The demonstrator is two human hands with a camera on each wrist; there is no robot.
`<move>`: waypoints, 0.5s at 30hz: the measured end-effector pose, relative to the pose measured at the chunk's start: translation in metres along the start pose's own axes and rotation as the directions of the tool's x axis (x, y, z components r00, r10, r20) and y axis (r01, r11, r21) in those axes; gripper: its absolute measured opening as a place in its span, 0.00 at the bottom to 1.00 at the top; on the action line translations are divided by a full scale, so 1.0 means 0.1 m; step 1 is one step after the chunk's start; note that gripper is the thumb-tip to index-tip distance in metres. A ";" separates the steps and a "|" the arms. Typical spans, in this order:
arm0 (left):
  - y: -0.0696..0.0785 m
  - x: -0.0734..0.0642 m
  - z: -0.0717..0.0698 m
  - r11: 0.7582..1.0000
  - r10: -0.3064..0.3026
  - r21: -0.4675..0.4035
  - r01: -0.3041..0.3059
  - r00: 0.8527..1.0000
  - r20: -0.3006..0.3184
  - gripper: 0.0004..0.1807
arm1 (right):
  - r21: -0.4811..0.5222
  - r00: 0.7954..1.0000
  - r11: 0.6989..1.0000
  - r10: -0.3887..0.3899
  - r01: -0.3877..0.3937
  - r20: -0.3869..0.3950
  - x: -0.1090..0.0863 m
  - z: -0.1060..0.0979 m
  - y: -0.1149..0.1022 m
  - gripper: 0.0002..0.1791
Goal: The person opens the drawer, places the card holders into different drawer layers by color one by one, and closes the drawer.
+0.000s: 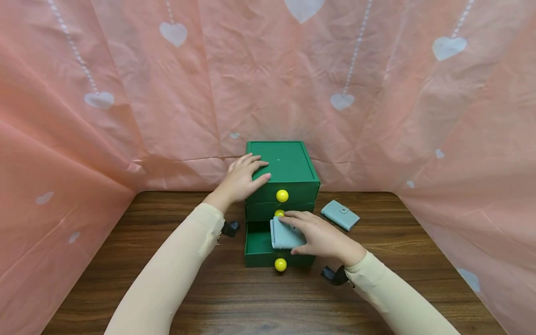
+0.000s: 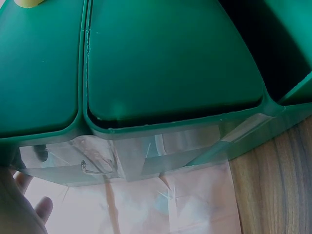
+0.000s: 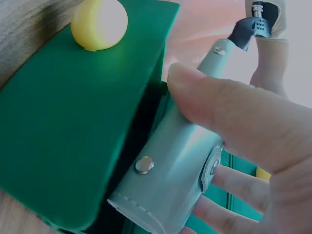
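Observation:
A green three-drawer cabinet (image 1: 286,163) with round yellow knobs stands on the table, its bottom drawer (image 1: 260,260) pulled out. My left hand (image 1: 239,181) rests on the left edge of the cabinet's top, fingers extended. Between the thumb and fingers of my right hand (image 1: 322,236) is a light blue card wallet (image 1: 286,235), over the right part of the drawer. Seen from the right wrist, the thumb presses on the wallet (image 3: 168,165) near its metal rivets, and fingers reach round its snap-tab side.
Another light blue wallet (image 1: 340,215) lies on the wooden table (image 1: 251,302) right of the cabinet. Pink curtain (image 1: 268,83) with white hearts hangs close behind and at both sides. The middle drawer's knob (image 1: 279,213) sits just above the held wallet.

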State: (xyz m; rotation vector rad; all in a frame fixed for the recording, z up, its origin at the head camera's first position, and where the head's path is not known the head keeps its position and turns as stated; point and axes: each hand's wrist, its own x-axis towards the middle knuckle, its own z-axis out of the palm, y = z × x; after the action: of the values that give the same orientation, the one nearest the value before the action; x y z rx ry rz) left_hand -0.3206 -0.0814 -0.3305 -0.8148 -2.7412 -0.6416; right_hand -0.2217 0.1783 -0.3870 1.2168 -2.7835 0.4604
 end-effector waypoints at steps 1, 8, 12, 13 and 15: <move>0.00 0.00 0.00 1.000 0.001 0.000 -0.001 1.000 0.000 0.32 | 0.004 1.000 1.000 0.000 0.000 -0.003 0.00 0.01 0.00 0.47; 0.00 -0.01 -0.01 1.000 0.001 -0.007 -0.001 1.000 0.001 0.32 | 0.005 0.999 1.000 -0.020 0.021 -0.037 -0.02 0.02 0.01 0.41; 0.00 0.00 0.00 1.000 0.004 -0.002 -0.004 1.000 0.004 0.33 | 0.014 1.000 1.000 -0.005 0.006 -0.031 -0.04 0.00 0.00 0.38; 0.00 0.00 0.00 1.000 0.003 -0.003 -0.003 1.000 0.004 0.33 | 0.013 1.000 1.000 0.001 -0.001 -0.026 -0.04 -0.01 0.00 0.37; 0.00 0.00 -0.01 1.000 0.003 -0.007 -0.003 1.000 0.003 0.33 | 0.015 1.000 1.000 0.010 -0.010 -0.019 -0.05 -0.03 -0.01 0.35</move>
State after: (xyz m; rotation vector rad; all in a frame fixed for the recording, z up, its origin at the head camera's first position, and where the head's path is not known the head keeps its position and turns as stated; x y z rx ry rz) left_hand -0.3205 -0.0814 -0.3299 -0.8222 -2.7408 -0.6504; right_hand -0.2181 0.1819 -0.3849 1.1955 -2.7768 0.4909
